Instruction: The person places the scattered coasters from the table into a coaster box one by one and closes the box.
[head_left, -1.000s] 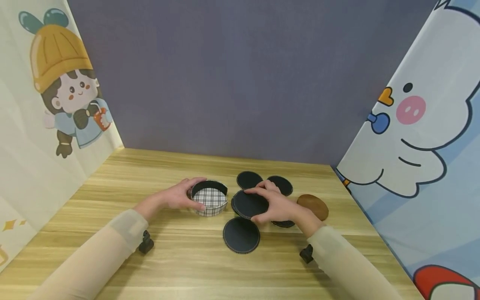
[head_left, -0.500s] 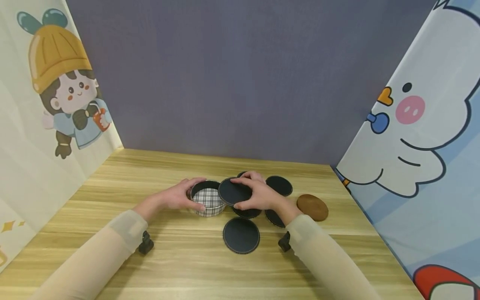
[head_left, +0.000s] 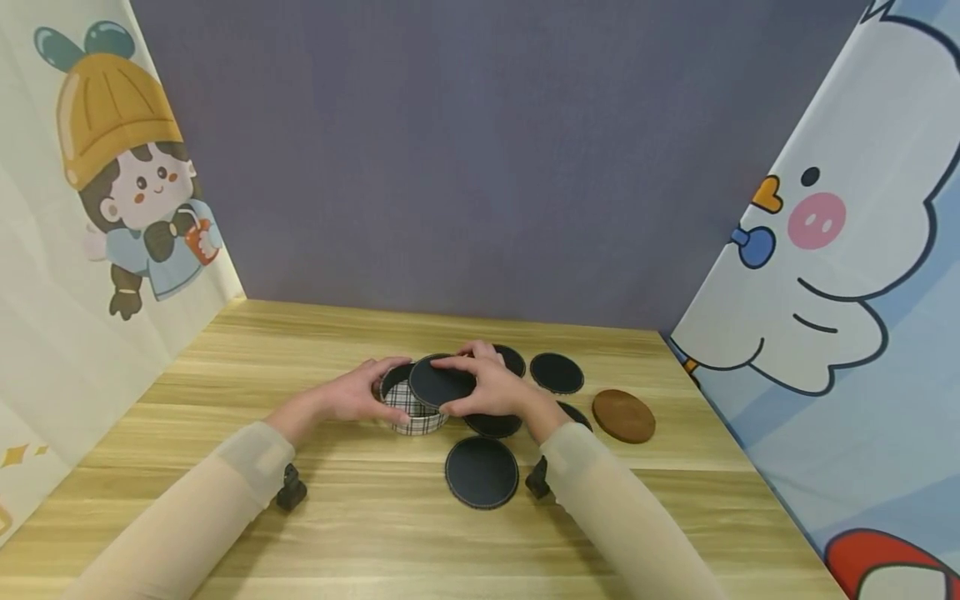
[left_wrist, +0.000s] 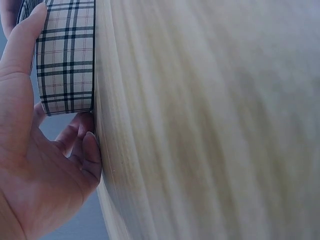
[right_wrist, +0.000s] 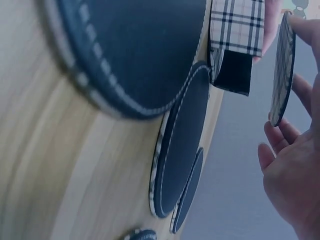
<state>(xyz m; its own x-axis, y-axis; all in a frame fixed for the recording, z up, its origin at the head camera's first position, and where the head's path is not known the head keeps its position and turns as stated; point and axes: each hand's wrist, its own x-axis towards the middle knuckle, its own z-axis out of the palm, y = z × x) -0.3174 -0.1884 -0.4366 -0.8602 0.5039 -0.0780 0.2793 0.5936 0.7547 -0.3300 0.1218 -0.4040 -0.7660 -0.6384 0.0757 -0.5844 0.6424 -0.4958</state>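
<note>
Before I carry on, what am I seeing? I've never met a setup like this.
No robot: these are a person's two bare hands. The wide picture comes from a head camera looking forward and down; the other two come from a camera on each wrist. The left hand holds a round plaid holder on the wooden table. The right hand holds a black disc above it; the right wrist picture shows the disc's plaid underside. Five more black discs and one brown disc lie on the table.

sleeves [head_left: 183,504]: long, pale beige | wrist units [head_left: 291,489]: small, black, blocky
</note>
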